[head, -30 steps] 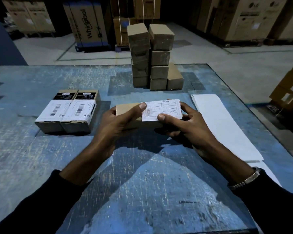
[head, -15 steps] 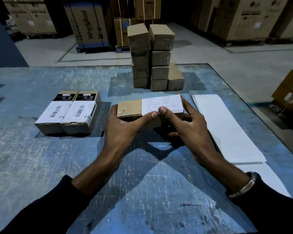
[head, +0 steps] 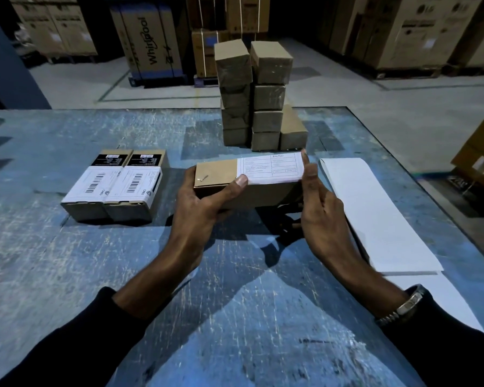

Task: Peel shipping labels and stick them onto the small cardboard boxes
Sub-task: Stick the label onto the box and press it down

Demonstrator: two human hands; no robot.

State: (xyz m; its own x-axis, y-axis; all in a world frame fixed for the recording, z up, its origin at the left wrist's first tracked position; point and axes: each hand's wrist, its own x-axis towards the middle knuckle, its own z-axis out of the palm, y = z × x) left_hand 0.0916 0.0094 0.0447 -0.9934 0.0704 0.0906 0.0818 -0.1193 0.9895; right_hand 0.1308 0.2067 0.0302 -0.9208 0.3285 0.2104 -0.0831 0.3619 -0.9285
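Fingers of the left hand (head: 204, 202) curl round the small brown cardboard box (head: 221, 177), thumb pinning the white printed shipping label (head: 273, 167); the right hand (head: 323, 208) lays straight fingers against the label's far end. Smoothing outward from the thumb should avoid wrinkles. Beneath lies a scuffed blue table (head: 67, 275), 2 labelled boxes (head: 112, 188) to the left, unlabelled boxes (head: 260, 96) stacked behind, warehouse cartons beyond.

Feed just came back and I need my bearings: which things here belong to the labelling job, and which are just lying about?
Part of the job:
- small box, gripped by the left hand
- white label on its top, right hand at its end
- backing sheet
- stack of unlabelled boxes
- two labelled boxes

Lying about:
- large appliance cartons on the floor
- blue table, only the work surface
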